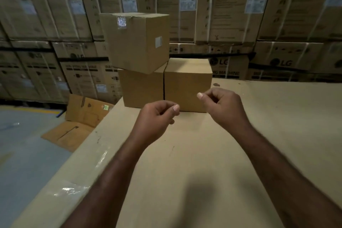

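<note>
My left hand [157,116] and my right hand [222,109] are bare, my forearms [114,172] are uncovered as far as I see them, with fine hair, and my thumbnails [176,107] are cut short.

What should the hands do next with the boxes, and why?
Probably reach up and square the top box: it sits twisted on the lower left box and overhangs its left edge. The left hand and right hand hover near, fingers curled, holding nothing.
</note>
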A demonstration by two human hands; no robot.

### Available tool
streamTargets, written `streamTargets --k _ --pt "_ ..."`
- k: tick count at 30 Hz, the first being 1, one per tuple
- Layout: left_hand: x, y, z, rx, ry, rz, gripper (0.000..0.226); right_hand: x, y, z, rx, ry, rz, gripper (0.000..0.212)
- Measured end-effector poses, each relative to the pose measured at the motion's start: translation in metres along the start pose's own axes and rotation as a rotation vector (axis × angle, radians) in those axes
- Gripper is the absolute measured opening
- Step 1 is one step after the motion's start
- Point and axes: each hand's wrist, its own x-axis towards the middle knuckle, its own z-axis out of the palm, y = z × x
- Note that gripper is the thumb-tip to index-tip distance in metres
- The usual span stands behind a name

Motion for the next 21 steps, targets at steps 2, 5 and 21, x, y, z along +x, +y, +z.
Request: streamTargets --k 2,5,21 --pt "0.022 -0.006 -0.002 0.031 0.011 0.006 0.017 0.024 0.007 0.016 -0.035 -0.031 0.019 0.022" --pt "0.064 -0.010 -0.004 0.122 0.005 0.012 0.023 0.067 0.024 0.040 -0.092 -0.056 0.038 0.021" --pt "0.242 -0.109 0.051 0.349 0.077 -0.122 0.045 0.251 0.220 0.137 -0.728 -0.117 -0.031 0.055"
